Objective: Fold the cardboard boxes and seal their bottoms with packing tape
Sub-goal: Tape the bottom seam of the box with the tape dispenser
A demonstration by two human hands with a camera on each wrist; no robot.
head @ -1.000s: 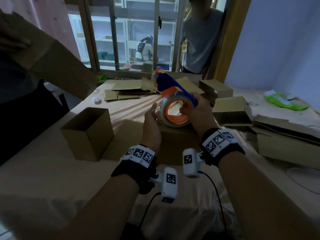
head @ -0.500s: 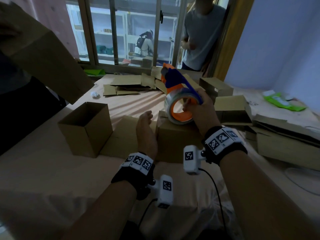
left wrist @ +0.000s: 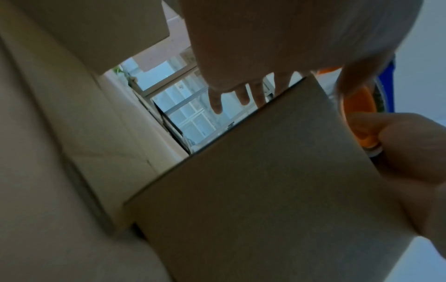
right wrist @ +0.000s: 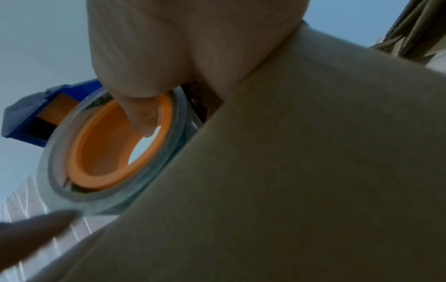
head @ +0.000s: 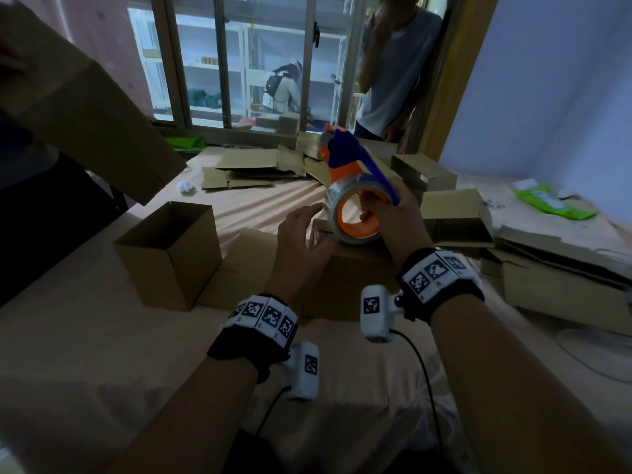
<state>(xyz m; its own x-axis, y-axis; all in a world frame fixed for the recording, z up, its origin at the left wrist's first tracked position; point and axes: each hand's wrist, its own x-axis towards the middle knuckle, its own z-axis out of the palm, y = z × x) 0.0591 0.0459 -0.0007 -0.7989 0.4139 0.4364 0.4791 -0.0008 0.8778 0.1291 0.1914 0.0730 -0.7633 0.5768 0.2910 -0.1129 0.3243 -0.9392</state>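
A closed cardboard box (head: 345, 282) stands on the bed in front of me, its plain side filling the left wrist view (left wrist: 265, 181). My right hand (head: 396, 224) grips the blue-and-orange tape dispenser (head: 345, 155), a finger hooked through the orange core of the clear tape roll (head: 355, 213) (right wrist: 108, 148). The roll sits at the box's far top edge. My left hand (head: 301, 234) is over the box's top left corner, fingers (left wrist: 217, 101) straight and spread, tips close to the roll. I cannot tell whether it touches the tape.
An upright open box (head: 171, 254) stands to the left. Flat cardboard blanks (head: 253, 169) lie by the window, and folded boxes (head: 455, 217) and flattened cardboard (head: 561, 278) lie at the right. Someone at the left holds up a cardboard sheet (head: 89, 114). Another person (head: 396, 63) stands at the window.
My left hand dropped flat beside the box half a second ago and has now risen, fingers spread, back toward the roll. The right hand keeps the dispenser over the box.
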